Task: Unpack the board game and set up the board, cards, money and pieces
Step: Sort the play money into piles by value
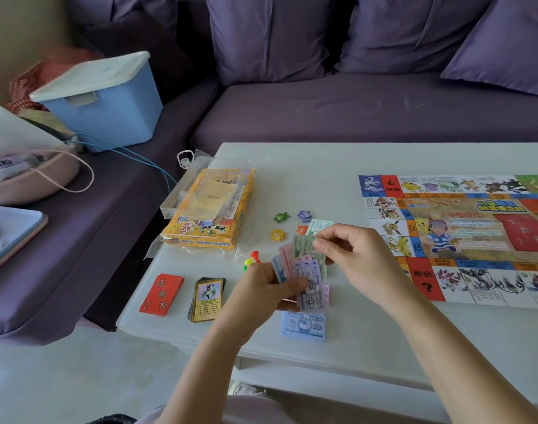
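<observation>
Banknotes [311,290], thin pastel paper rectangles, sit fanned between both hands [261,289] [356,255].

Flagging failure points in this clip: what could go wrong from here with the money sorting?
Pulling a green note with the right hand may drag neighbours out of the loose fan in the left hand. The pawns beside that hand could be knocked over.

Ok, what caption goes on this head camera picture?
Left hand and right hand hold fanned play money beside the board.
</observation>
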`<state>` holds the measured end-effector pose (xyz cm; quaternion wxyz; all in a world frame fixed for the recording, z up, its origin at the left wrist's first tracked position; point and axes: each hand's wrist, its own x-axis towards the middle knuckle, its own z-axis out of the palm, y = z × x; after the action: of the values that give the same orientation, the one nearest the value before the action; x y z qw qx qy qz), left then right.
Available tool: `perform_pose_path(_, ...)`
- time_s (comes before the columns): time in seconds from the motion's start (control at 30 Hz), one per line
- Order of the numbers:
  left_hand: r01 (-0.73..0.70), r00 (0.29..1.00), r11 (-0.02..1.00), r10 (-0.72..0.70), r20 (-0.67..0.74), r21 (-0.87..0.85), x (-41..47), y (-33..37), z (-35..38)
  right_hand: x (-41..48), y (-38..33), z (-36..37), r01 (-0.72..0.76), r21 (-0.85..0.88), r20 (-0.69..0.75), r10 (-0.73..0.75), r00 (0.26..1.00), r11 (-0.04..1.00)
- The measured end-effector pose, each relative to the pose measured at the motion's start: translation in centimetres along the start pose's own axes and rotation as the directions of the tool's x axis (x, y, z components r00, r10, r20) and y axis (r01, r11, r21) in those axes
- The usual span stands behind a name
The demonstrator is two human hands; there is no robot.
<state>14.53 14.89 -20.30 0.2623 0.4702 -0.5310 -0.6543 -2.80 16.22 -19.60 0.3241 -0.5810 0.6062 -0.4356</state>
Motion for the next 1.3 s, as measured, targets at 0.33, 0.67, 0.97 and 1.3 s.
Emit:
perform_pose_path(0.33,-0.035,0.988,0.978,0.003,-0.156,-0.207,0.1,0.1,-0.8,0.7,-0.4,-2.3,0.011,0.101,-0.107,-0.001,0.994,0.995)
perform_pose_path(0.67,-0.123,0.99,0.963,0.101,-0.101,-0.24,-0.3,0.3,0.0,0.3,-1.1,-0.5,0.054,-0.139,0.076,-0.044,0.996,0.989)
perform_pose_path(0.97,-0.088,0.969,0.948,0.01,-0.247,-0.305,0.2,0.3,-0.2,0.6,-1.0,-0.6,0.096,-0.109,-0.013,-0.098,0.995,0.989)
perform_pose_path(1.3,-0.098,0.96,0.94,0.003,-0.279,-0.328,0.7,0.3,-0.3,0.5,-1.3,-1.1,0.005,-0.11,0.223,0.02,0.975,0.994)
